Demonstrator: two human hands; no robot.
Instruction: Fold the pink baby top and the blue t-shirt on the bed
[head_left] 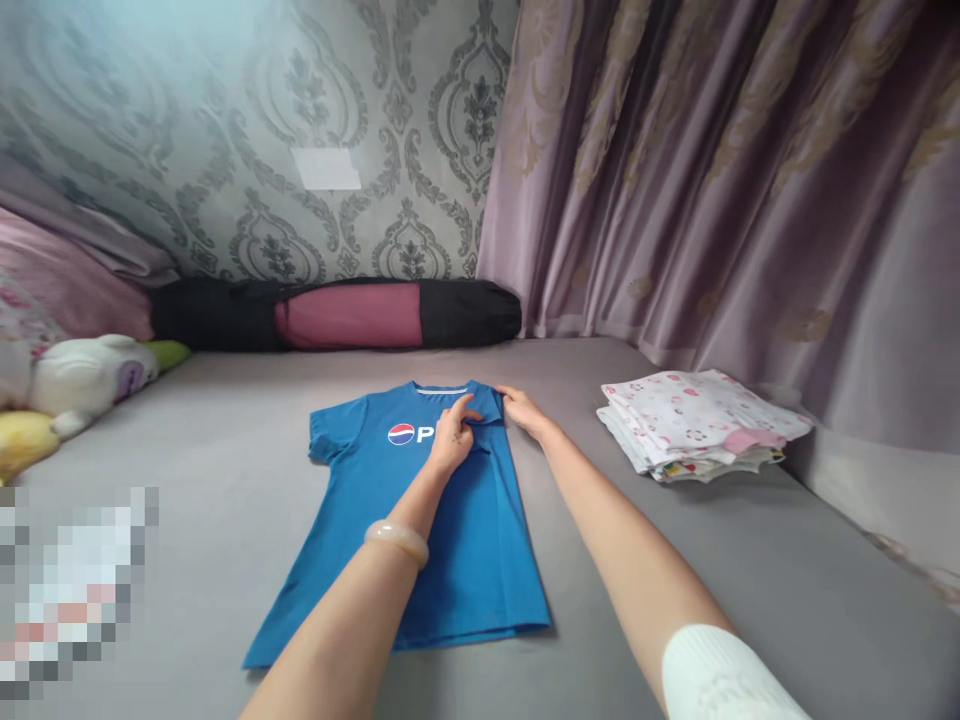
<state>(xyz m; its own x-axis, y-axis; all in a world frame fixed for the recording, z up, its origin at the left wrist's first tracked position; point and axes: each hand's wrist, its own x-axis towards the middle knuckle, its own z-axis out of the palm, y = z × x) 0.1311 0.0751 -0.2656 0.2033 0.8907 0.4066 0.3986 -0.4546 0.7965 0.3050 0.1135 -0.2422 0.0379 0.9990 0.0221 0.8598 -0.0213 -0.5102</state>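
Fingers of the left hand (452, 440) rest on the chest of a blue T-shirt (341, 510) in the head view, the index finger apart from the others; I cannot tell whether they pinch cloth or only press it. Those of the right hand (523, 412) touch the shirt's edge by the shoulder, their grip too small to judge. The shirt lies face up on a grey sheet (202, 420), collar away from the person, one sleeve out and the other side turned inward.

The turned-in cloth could spring back, I think, if both hands lift before it is flattened; an uneven pull at the shoulder might skew the edge or ruck the thin, soft knit.

A round, glossy bracelet (397, 543) circles the left wrist. To the right, well apart, sits a squarish stack of folded printed cloth (690, 420), its lower layers ragged.
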